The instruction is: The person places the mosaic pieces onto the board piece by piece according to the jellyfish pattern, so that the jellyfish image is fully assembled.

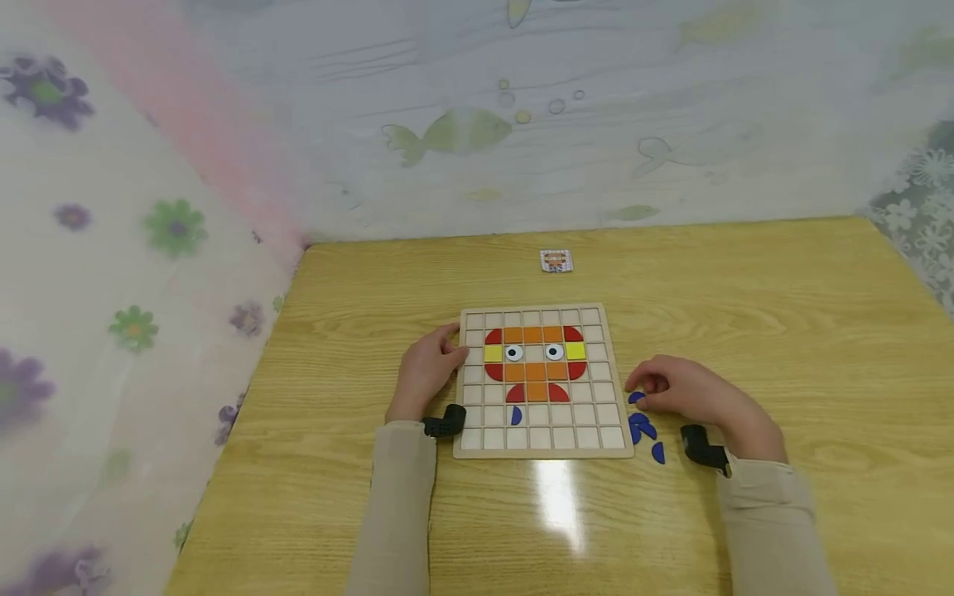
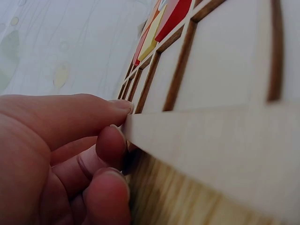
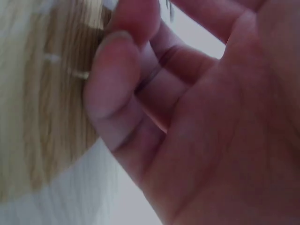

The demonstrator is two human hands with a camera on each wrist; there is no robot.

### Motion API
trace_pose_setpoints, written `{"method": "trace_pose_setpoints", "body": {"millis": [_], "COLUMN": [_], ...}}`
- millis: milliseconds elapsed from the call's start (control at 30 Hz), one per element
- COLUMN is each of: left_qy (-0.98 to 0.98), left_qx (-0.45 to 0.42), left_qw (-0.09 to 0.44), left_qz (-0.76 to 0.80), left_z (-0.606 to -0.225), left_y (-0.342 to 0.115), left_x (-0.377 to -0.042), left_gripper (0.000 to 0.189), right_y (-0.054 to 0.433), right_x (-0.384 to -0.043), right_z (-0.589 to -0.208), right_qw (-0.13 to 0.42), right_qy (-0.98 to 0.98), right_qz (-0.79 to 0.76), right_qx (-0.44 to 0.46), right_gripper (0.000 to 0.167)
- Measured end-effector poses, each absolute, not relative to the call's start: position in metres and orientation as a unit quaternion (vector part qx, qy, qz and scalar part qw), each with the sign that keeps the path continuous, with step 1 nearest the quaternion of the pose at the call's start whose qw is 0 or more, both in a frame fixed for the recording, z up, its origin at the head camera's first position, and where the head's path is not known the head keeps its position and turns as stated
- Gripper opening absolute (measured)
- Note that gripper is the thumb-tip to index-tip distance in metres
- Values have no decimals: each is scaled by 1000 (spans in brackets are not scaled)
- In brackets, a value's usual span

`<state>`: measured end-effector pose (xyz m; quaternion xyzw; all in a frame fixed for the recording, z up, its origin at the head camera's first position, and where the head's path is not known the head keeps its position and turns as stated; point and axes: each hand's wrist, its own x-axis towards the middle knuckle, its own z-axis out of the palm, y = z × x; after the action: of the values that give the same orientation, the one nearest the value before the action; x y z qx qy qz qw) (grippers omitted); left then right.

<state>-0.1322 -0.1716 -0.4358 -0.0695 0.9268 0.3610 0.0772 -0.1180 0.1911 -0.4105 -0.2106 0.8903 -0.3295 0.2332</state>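
Observation:
A wooden grid board (image 1: 531,452) lies on the table, with square cells. Orange, red and yellow tiles (image 1: 532,371) and two eye discs (image 1: 554,353) form a figure on it. One blue half-circle tile (image 1: 517,415) sits in a cell below the figure. My left hand (image 1: 426,368) grips the board's left edge; in the left wrist view its fingertips (image 2: 123,106) meet the rim. Right of the board, my right hand (image 1: 689,393) pinches a blue half-circle tile (image 1: 636,397) between thumb and finger. The right wrist view shows curled fingers (image 3: 112,77), the tile hidden.
Several more blue half-circle tiles (image 1: 641,427) lie by the board's right edge, partly overlapping. A small picture card (image 1: 556,261) lies behind the board on the wooden table (image 1: 358,298). Patterned walls (image 1: 447,190) border the table's back and left.

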Motion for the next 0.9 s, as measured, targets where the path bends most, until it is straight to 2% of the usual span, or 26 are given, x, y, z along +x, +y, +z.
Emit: {"method": "trace_pose_setpoints", "body": {"millis": [200,433,767,900], "left_qy": [928,933,930,929], "left_qx": [-59,-42,-63,-65], "left_qw": [82,86,97,88], "left_qz": [360,346,348,355], "left_z": [-437,-433,-434,-432], "left_y": [-164,-161,-167,-170], "left_x": [-136,-140,-132,-132], "left_gripper": [47,49,49,49], "right_y": [191,186,176,172], "right_x": [-122,-124,-125,-132], "right_z": [-410,-408,-403,-397], "right_qw": [236,224,227,202], "right_qy": [899,904,909,919], "right_qz": [-307,-279,-266,-250], "right_qx": [-205,-236,-226,-227], "right_gripper": [9,9,7,10]}}
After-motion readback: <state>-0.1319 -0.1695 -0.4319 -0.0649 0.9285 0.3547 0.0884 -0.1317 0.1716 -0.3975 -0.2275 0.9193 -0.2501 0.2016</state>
